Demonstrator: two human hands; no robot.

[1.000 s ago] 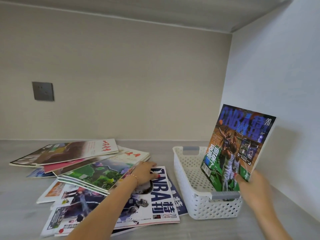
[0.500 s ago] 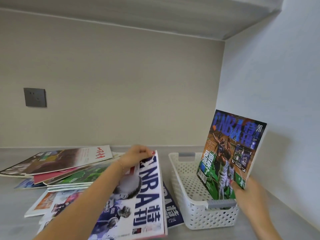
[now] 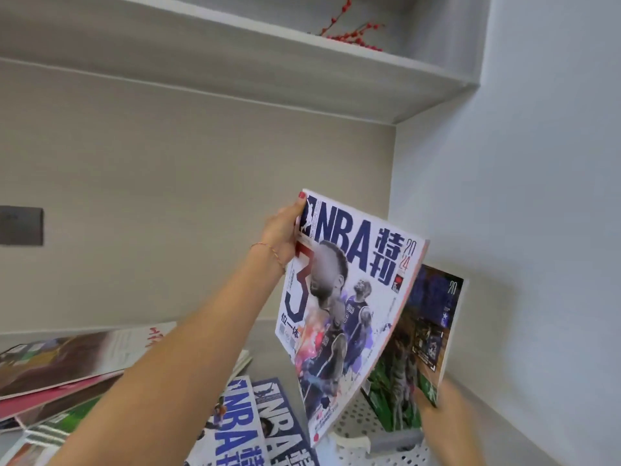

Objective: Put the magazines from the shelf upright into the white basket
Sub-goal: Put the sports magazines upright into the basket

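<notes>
The left hand (image 3: 284, 230) is closed on the top left corner of a white basketball magazine (image 3: 346, 307), thumb lying along the cover edge and the other fingers hidden behind it, and holds the magazine lifted in the air, nearly upright and tipped a little toward four o'clock, its lower corner hanging just over the near rim of the white basket (image 3: 356, 443). A thin bracelet (image 3: 268, 252) circles the wrist, and the bare forearm runs down to seven o'clock. At four o'clock from that cover the right hand (image 3: 437, 403) grips the lower right corner of a dark magazine (image 3: 426, 334) with a green court on it; how the fingers wrap it is blurred. This second magazine stands upright inside the basket, leaning toward the side wall at three o'clock and partly covered by the white one in front of it. The basket sits at the bottom of the view, at five o'clock, its perforated wall and a grey handle (image 3: 396, 440) showing beneath the two covers. At seven o'clock from the basket two more basketball magazines (image 3: 255, 428) lie flat on the grey shelf (image 3: 265, 334), and further out at nine o'clock a loose pile of other magazines (image 3: 67, 358) is spread across it. A dark wall plate (image 3: 21, 226) sits on the back wall at nine o'clock, and red berry twigs (image 3: 349, 28) show on the upper shelf (image 3: 235, 62) at twelve o'clock.
</notes>
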